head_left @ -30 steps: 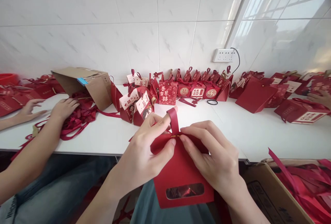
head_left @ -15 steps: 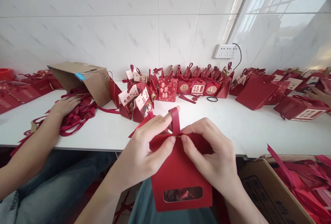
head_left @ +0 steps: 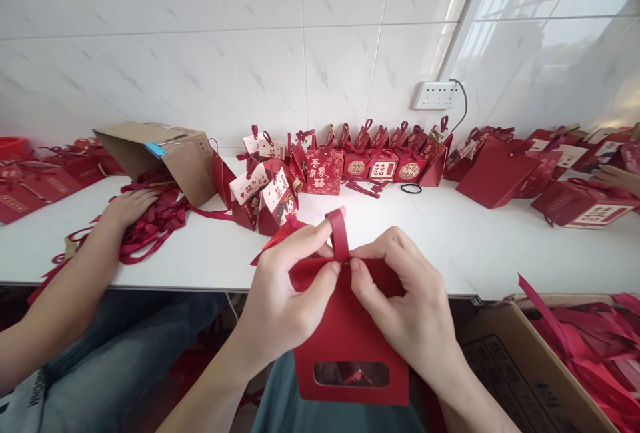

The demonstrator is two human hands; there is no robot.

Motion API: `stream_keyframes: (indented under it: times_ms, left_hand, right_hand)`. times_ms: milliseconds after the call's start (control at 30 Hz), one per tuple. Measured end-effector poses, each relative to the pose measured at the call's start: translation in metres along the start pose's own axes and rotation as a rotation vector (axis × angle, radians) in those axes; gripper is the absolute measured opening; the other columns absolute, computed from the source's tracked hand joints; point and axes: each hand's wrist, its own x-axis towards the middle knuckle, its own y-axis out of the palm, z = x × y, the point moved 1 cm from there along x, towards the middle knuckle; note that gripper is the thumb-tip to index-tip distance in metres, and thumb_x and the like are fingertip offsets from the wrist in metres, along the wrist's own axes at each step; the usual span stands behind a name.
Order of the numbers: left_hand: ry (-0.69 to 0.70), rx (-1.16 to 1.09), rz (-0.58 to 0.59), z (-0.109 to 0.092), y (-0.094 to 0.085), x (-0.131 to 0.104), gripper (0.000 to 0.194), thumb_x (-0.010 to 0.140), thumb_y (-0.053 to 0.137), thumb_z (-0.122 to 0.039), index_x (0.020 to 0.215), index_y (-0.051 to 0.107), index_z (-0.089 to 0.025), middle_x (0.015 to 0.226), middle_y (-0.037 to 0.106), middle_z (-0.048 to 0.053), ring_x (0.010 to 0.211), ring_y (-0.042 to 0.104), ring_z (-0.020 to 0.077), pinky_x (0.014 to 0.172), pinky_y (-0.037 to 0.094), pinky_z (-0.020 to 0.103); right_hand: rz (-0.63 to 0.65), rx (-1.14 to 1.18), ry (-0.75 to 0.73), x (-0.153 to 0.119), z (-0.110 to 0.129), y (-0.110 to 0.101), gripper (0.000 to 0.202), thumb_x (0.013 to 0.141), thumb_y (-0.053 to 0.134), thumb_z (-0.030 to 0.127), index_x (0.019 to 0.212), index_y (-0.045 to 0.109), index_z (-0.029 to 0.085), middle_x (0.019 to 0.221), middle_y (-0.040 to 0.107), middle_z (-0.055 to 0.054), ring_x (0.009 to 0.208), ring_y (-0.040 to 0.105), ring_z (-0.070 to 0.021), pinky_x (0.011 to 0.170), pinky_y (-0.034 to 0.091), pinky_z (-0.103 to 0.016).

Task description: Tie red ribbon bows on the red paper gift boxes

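A red gift box (head_left: 360, 343) with a small clear window near its bottom hangs upright over my lap, in front of the table edge. My left hand (head_left: 295, 283) pinches its top edge left of centre, with the index finger inside the dark red ribbon loop (head_left: 339, 236) that stands up from the top. From the other side my right hand (head_left: 405, 286) pinches the same edge just right of the loop. A small gold-coloured piece shows between the two thumbs. The far fingers of both hands are partly hidden behind the box.
Decorated red boxes (head_left: 325, 171) line the white table (head_left: 200, 256) along the wall. At left, another person's hand (head_left: 131, 207) rests on ribbons (head_left: 155, 219) by an open carton (head_left: 187, 166). A ribbon-filled carton (head_left: 540, 369) stands lower right; another hand (head_left: 620, 178) shows at far right.
The view has shifted slightly. Both hands keep their pinch on the box's top edge, and the box and ribbon loop look almost the same.
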Motion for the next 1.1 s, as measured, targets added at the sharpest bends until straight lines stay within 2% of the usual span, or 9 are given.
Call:
stream_keyframes:
  times_ms: [200, 367, 667, 733, 867, 900, 1000, 1033, 1100]
  left_hand:
    - [-0.031, -0.024, -0.011, 0.006, 0.002, 0.003, 0.006, 0.08, 0.053, -0.015, 0.08, 0.059, -0.016, 0.071, 0.06, 0.0, 0.069, 0.059, 0.0143, 0.068, 0.048, 0.024]
    - [-0.084, 0.016, -0.016, 0.017, 0.005, 0.007, 0.009, 0.082, 0.052, -0.015, 0.086, 0.06, -0.016, 0.078, 0.061, 0.0, 0.074, 0.058, 0.0138, 0.072, 0.047, 0.023]
    - [-0.126, -0.008, -0.034, 0.02, 0.011, 0.006, 0.012, 0.082, 0.052, -0.017, 0.09, 0.062, -0.017, 0.075, 0.06, -0.001, 0.075, 0.058, 0.0141, 0.073, 0.046, 0.024]
    - [-0.139, 0.002, -0.027, 0.023, 0.012, 0.01, 0.016, 0.082, 0.052, -0.017, 0.095, 0.062, -0.016, 0.078, 0.062, 0.0, 0.078, 0.059, 0.0151, 0.076, 0.047, 0.025]
    - [-0.121, -0.037, -0.029, 0.023, 0.012, 0.015, 0.024, 0.084, 0.051, -0.017, 0.107, 0.058, -0.018, 0.083, 0.062, 0.0, 0.082, 0.06, 0.015, 0.08, 0.047, 0.026]
    - [-0.114, -0.06, -0.028, 0.022, 0.012, 0.015, 0.024, 0.083, 0.051, -0.017, 0.107, 0.057, -0.019, 0.084, 0.062, 0.0, 0.083, 0.06, 0.015, 0.081, 0.047, 0.026]
    - [-0.107, -0.142, -0.022, 0.021, 0.012, 0.014, 0.021, 0.082, 0.053, -0.017, 0.102, 0.051, -0.021, 0.09, 0.063, 0.001, 0.09, 0.061, 0.0167, 0.084, 0.048, 0.028]
    - [-0.1, -0.173, -0.035, 0.022, 0.011, 0.014, 0.02, 0.082, 0.054, -0.017, 0.1, 0.048, -0.022, 0.096, 0.063, 0.002, 0.095, 0.061, 0.0178, 0.087, 0.047, 0.03]
    - [-0.056, -0.232, -0.099, 0.026, 0.009, 0.01, 0.019, 0.082, 0.055, -0.019, 0.095, 0.043, -0.023, 0.113, 0.059, 0.004, 0.109, 0.056, 0.0204, 0.096, 0.043, 0.036]
  right_hand:
    - [0.035, 0.04, 0.052, 0.002, -0.007, 0.005, 0.011, 0.081, 0.052, 0.012, 0.073, 0.053, 0.02, 0.07, 0.05, 0.001, 0.063, 0.05, -0.0122, 0.056, 0.042, -0.024]
    - [0.083, 0.1, 0.083, 0.004, -0.02, 0.01, 0.006, 0.083, 0.053, 0.015, 0.079, 0.055, 0.019, 0.075, 0.054, 0.0, 0.069, 0.053, -0.0133, 0.061, 0.043, -0.026]
    - [0.046, 0.093, 0.119, -0.002, -0.025, 0.013, 0.012, 0.087, 0.051, 0.018, 0.076, 0.055, 0.019, 0.073, 0.053, 0.0, 0.069, 0.053, -0.014, 0.063, 0.044, -0.027]
    - [0.057, 0.101, 0.151, -0.006, -0.033, 0.014, 0.006, 0.087, 0.052, 0.022, 0.087, 0.057, 0.02, 0.081, 0.057, -0.002, 0.076, 0.056, -0.0159, 0.069, 0.047, -0.029]
    - [0.119, 0.214, 0.302, -0.017, -0.048, 0.003, 0.049, 0.087, 0.055, 0.034, 0.13, 0.034, 0.022, 0.113, 0.056, -0.008, 0.097, 0.059, -0.0194, 0.081, 0.05, -0.033]
    - [0.183, 0.258, 0.365, -0.02, -0.05, -0.001, 0.052, 0.087, 0.054, 0.036, 0.132, 0.032, 0.023, 0.115, 0.057, -0.009, 0.098, 0.06, -0.02, 0.08, 0.052, -0.033]
    - [0.382, 0.404, 0.543, -0.029, -0.055, -0.011, 0.038, 0.087, 0.055, 0.041, 0.119, 0.05, 0.022, 0.109, 0.063, -0.008, 0.092, 0.063, -0.0212, 0.075, 0.054, -0.031]
    - [0.4, 0.449, 0.584, -0.032, -0.056, -0.013, 0.035, 0.086, 0.057, 0.041, 0.114, 0.054, 0.022, 0.108, 0.064, -0.007, 0.09, 0.064, -0.0213, 0.074, 0.055, -0.031]
    - [0.309, 0.513, 0.636, -0.037, -0.061, -0.015, 0.034, 0.082, 0.062, 0.041, 0.11, 0.057, 0.022, 0.106, 0.066, -0.007, 0.088, 0.064, -0.0214, 0.072, 0.055, -0.03]
